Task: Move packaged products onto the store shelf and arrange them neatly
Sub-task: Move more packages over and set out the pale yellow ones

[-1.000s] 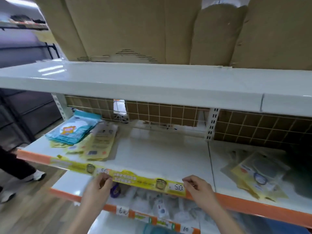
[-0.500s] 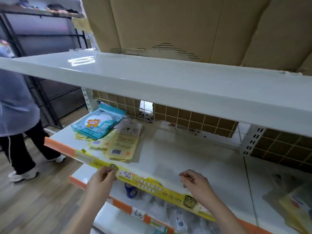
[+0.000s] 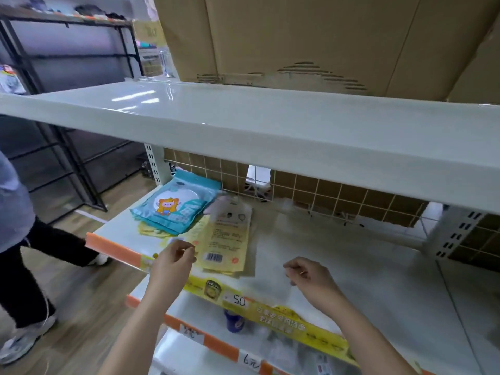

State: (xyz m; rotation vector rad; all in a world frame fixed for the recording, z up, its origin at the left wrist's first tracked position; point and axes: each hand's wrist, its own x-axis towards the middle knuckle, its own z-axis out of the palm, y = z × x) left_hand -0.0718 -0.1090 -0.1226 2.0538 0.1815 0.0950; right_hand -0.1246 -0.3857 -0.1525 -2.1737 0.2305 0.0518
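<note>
A stack of teal pouches (image 3: 173,204) with a cartoon animal lies at the back left of the white middle shelf (image 3: 351,266). Flat yellow packets (image 3: 227,239) are spread beside and under them, the top one showing a barcode. My left hand (image 3: 173,262) hovers over the shelf's front edge, just left of the yellow packets, with its fingers curled. Over bare shelf to the right of the packets, my right hand (image 3: 311,277) is also curled. I see nothing held in either hand.
A yellow price strip (image 3: 270,312) runs along the shelf's front edge. The upper shelf (image 3: 243,125) overhangs, with cardboard boxes (image 3: 297,36) on it. A person (image 3: 16,212) stands at the left beside a black rack (image 3: 67,77). A blue cup (image 3: 234,322) sits on the lower shelf.
Both hands have lifted off the yellow price strip and moved up over the shelf. My view has swung left, and the person at the left has stepped closer.
</note>
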